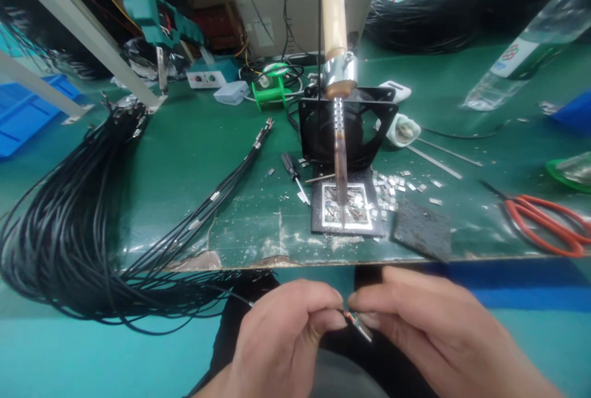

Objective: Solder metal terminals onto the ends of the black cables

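Observation:
Below the table's front edge, my left hand (286, 330) is closed in a pinch on a thin black cable. The cable's end (362, 328) sticks out between my hands, with fine coloured wires and a silvery metal connector on it. My right hand (429, 324) pinches the same end from the other side, its fingertips partly hiding the wires. Above them a soldering iron (339, 158) with a wooden handle points tip-down over a square tray (323, 213) of small metal connectors. On the left lies a thick bundle of black cables (87, 219), partly hanging over the edge.
A few cables with connectors (215, 195) lie on the green table. Around the tray are a screwdriver (293, 173), loose connectors (392, 186), a black fan (332, 133), a dark flat block (422, 229) and red-handled scissors (545, 219). A plastic bottle (521, 59) stands at right.

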Available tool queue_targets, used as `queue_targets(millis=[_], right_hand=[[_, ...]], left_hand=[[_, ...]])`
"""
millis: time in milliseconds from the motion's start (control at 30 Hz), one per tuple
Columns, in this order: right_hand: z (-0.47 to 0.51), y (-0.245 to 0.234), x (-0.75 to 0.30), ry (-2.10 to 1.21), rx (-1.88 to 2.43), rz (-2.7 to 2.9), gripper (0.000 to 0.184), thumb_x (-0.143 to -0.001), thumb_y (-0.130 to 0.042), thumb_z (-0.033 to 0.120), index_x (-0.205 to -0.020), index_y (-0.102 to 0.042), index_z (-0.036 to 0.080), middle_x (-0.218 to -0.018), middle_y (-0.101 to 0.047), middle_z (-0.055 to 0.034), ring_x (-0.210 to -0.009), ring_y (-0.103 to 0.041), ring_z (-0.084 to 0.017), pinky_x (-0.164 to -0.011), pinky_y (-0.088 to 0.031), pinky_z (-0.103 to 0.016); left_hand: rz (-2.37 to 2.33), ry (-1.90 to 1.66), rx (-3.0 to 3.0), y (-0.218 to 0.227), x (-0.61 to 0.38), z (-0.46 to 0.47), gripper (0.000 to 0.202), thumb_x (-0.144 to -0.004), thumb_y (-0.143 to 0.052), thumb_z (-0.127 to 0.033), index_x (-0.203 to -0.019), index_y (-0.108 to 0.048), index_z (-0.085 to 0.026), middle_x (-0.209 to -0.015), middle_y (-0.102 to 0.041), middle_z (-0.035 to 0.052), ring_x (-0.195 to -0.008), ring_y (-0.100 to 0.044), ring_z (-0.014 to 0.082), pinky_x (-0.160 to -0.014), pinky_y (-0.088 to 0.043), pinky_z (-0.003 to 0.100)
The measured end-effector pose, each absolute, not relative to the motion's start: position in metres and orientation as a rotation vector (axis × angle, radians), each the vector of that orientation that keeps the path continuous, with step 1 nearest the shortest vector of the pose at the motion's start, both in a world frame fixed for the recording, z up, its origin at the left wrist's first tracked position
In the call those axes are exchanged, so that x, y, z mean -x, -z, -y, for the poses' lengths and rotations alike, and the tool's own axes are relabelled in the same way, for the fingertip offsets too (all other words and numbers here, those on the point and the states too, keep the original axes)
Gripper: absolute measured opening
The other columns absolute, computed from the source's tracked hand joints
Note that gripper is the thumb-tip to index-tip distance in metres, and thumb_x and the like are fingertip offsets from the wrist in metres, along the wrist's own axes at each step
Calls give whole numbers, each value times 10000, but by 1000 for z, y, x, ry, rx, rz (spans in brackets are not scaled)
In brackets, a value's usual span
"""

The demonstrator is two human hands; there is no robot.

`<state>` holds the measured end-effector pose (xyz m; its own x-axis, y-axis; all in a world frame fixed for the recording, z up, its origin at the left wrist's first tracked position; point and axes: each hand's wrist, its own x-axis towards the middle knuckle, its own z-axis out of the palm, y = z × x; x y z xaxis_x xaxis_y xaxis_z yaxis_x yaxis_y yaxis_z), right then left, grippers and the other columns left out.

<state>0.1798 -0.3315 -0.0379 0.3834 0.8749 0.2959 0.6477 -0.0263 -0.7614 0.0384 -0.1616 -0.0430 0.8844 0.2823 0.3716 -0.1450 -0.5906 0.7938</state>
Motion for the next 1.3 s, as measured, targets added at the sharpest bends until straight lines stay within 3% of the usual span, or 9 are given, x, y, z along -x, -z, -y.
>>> queue_targets(millis=[300,467,633,833,933,1033,1100,1200,1300], right_hand=[[347,43,-178,-389,1919,1462,262,-1074,-504,242,-1152,-753,227,-919,-621,-12,-821,-558,18,-735,-441,-75],[338,39,-185,-292,1894,1644,327,-1077,-427,153,-1008,-747,158,-783,-553,-24,-717,-474,12,-667,-347,-117],[334,31,-184,-87,1930,1778,429,-1107,-333,168,-906,-711,144,-765,-538,-44,-689,-398,-62,-639,-244,-210],[330,25,-177,91,2023,1808,534,-1105,-224,125,-892,-714,125,-862,-644,-52,-782,-544,-48,-739,-403,-170],[334,25,-189,209,2091,1718,483,-1134,-289,228,-957,-733,155,-953,-694,-10,-809,-625,-28,-731,-457,-160],[350,31,-212,523,2368,1336,421,-1114,-424,439,-1073,-731,154,-931,-707,2,-701,-641,-26,-558,-410,-161],[362,38,-228,551,2556,1115,564,-1055,-476,592,-1115,-729,92,-763,-659,-36,-511,-540,-21,-439,-312,-140],[372,48,-242,380,2633,1019,753,-982,-501,737,-1133,-737,37,-807,-666,-88,-475,-516,-24,-426,-346,-111],[373,51,-242,347,2513,921,769,-939,-517,797,-1023,-729,63,-823,-675,-83,-494,-554,-24,-409,-387,-87]], left_hand=[[-43,-522,-2148,41,-38,157,89,-1023,-619,-112,-1010,-640,-197,-822,-711,-29,-713,-676,72,-702,-537,130],[-76,-319,-2136,37,-42,152,87,-1011,-626,-133,-982,-676,-198,-804,-691,-31,-694,-644,74,-671,-503,135],[-123,-131,-2078,30,-47,151,146,-1007,-638,-162,-894,-721,-202,-799,-687,-22,-717,-634,78,-642,-464,140],[-6,-272,-2308,41,-45,159,192,-991,-591,-113,-816,-661,-148,-725,-610,12,-652,-553,116,-580,-421,223],[-40,-336,-2307,42,-45,159,164,-1005,-577,-130,-894,-696,-146,-757,-627,19,-670,-568,120,-605,-445,227],[-163,-314,-2214,37,-45,154,127,-1006,-621,-181,-915,-710,-177,-758,-637,-5,-650,-577,99,-599,-447,202],[-201,-282,-2175,33,-45,151,124,-998,-642,-189,-897,-714,-194,-740,-639,-19,-635,-580,92,-588,-444,195],[-199,-278,-2133,31,-46,148,130,-994,-644,-184,-890,-719,-205,-762,-661,-17,-665,-606,99,-608,-467,197],[-180,-291,-2077,31,-48,148,133,-979,-656,-167,-879,-731,-211,-873,-711,5,-762,-677,112,-664,-522,195]])
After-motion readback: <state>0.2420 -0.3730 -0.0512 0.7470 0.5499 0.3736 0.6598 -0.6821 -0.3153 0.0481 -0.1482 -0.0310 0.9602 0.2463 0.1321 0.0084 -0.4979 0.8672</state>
